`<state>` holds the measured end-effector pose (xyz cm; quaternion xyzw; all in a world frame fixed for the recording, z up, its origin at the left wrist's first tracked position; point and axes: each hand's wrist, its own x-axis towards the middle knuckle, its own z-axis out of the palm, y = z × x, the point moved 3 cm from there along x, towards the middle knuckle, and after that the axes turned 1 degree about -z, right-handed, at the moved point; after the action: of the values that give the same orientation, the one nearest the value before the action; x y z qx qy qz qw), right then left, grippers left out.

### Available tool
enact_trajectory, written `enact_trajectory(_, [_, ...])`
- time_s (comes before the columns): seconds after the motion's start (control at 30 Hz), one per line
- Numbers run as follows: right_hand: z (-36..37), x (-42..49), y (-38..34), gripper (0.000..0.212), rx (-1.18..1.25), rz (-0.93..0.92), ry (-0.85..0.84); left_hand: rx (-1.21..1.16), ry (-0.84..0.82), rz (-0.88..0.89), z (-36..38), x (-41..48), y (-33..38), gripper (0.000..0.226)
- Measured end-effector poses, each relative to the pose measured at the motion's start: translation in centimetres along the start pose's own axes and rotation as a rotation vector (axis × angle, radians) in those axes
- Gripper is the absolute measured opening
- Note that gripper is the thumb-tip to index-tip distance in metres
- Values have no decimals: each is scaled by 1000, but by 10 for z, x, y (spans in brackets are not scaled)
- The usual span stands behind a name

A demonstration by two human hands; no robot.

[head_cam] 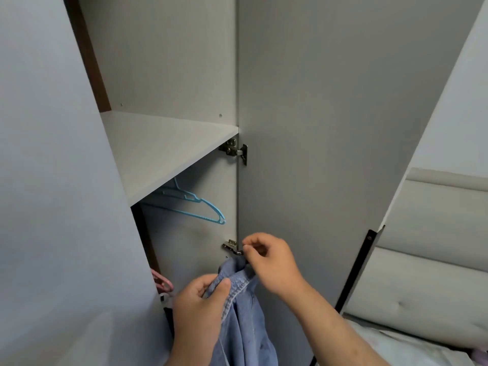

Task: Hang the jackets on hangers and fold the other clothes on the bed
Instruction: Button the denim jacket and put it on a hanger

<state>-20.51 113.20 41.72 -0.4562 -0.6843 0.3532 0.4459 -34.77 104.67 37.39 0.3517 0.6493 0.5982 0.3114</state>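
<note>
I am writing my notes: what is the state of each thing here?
Blue denim jacket: held up by hand.
Light blue plastic hanger: hanging, bare.
Pink plastic hanger: partly hidden.
Grey wardrobe door: open.
Left hand: grips the jacket.
Right hand: curled at jacket's top; grip unclear.

Hanger (196,204) under shelf (163,151), inside wardrobe (158,62). Door (330,154) right of shelf, upper hinge (233,150) between. Jacket (243,313) just below lower hinge (230,247). Second hanger (162,282) lower left. Headboard (435,247) far right.

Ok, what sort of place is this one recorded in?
Most likely a bedroom, at an open wardrobe: a blue hanger hangs under its shelf, a padded headboard and bedding show at the right, and the left hand grips a denim jacket.
</note>
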Motion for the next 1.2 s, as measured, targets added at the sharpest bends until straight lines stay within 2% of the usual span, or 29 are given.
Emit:
enact_trajectory(0.1, [32,17,21,21,87,78,-83,75,76,-31,-1,8,-14,35])
enact_trajectory(0.27, [55,65,61,17,104,147,-32,78,263,-107,11,27,-27,47])
enact_trajectory(0.37, [60,104,76,29,6,114,1,40,316,-138,22,34,-31,42])
enact_trajectory(0.43, [67,128,79,44,-84,86,-7,16,316,-170,26,37,-32,41])
enact_trajectory(0.53, [80,152,83,63,-186,109,-72,-1,323,-191,27,40,-26,42])
enact_trajectory(0.6, [89,161,87,68,-215,153,-137,7,336,-192,25,42,-22,39])
enact_trajectory(0.67, [98,166,92,61,-238,187,-179,32,334,-174,25,43,-17,38])
enact_trajectory(0.77, [106,171,96,29,-263,192,-170,58,357,-148,26,47,-10,33])
enact_trajectory(0.83, [109,173,99,19,-263,196,-157,54,345,-137,28,49,-7,34])
enact_trajectory(1.2, [108,179,103,27,-267,110,-46,87,289,-107,21,66,-14,33])
